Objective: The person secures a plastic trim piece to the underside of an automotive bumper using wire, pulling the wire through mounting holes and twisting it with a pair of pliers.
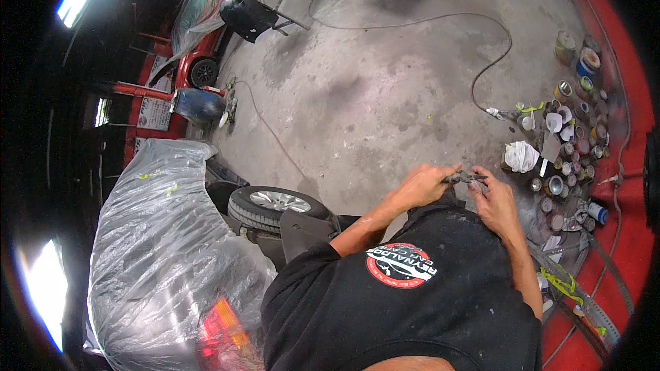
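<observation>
In front of my body, my left hand (427, 185) and my right hand (496, 203) come together around a small dark grey thing (464, 178) with thin, uneven parts. Its kind is too small to tell. From the left, the fingers of my left hand are closed on one end of it. On the other side, my right hand pinches it between thumb and fingers. Part of it is hidden by the fingers, and it is held above the floor, close to my dark shirt.
A car under clear plastic sheeting (165, 233) stands at my left, beside a loose wheel (278, 203). Many paint cans (564, 89) crowd the floor by the red wall (629, 165) at right. A hose (474, 82) curves over the concrete floor (371, 103). A dark bumper (247, 10) rests on a stand.
</observation>
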A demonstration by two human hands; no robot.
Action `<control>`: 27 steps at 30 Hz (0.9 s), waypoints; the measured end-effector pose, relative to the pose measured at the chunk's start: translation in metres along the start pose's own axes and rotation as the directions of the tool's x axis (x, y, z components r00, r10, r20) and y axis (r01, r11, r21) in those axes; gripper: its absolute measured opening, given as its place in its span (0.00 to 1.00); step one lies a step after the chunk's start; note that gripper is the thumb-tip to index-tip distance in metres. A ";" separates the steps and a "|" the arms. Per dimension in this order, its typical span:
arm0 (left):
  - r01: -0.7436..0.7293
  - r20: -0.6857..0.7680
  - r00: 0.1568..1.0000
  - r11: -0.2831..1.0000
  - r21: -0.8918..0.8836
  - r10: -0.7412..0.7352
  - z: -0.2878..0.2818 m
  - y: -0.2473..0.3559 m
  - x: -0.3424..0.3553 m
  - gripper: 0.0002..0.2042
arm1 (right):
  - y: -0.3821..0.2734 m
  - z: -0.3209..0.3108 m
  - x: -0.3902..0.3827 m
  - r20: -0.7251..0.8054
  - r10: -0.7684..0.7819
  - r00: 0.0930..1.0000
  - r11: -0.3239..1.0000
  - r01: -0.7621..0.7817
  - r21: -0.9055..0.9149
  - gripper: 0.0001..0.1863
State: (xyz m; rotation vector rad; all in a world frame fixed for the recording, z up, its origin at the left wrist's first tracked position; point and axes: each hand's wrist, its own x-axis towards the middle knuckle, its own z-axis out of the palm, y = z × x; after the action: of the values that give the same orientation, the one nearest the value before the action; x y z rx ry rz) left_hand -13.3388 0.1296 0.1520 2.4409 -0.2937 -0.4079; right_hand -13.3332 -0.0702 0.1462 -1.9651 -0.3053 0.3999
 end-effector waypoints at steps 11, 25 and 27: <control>0.338 0.453 0.802 0.330 -0.881 0.389 0.034 -0.003 0.005 0.25 | 0.004 -0.006 -0.007 0.130 0.102 0.986 0.849 -0.154 0.505 0.30; 0.087 0.027 0.995 0.660 -0.747 -0.100 -0.018 -0.019 0.018 0.16 | -0.018 -0.053 -0.038 0.032 0.000 0.999 0.912 -0.013 0.410 0.12; -0.221 -0.202 0.973 0.727 -0.650 0.114 -0.019 0.016 0.025 0.16 | -0.020 -0.053 -0.039 0.079 -0.023 0.997 0.904 -0.013 0.428 0.12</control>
State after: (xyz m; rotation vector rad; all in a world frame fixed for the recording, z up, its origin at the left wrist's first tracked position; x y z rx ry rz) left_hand -13.3100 0.1202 0.1711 1.6964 -0.2456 -0.1953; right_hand -13.3479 -0.1209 0.1899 -1.5175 -0.2500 0.4997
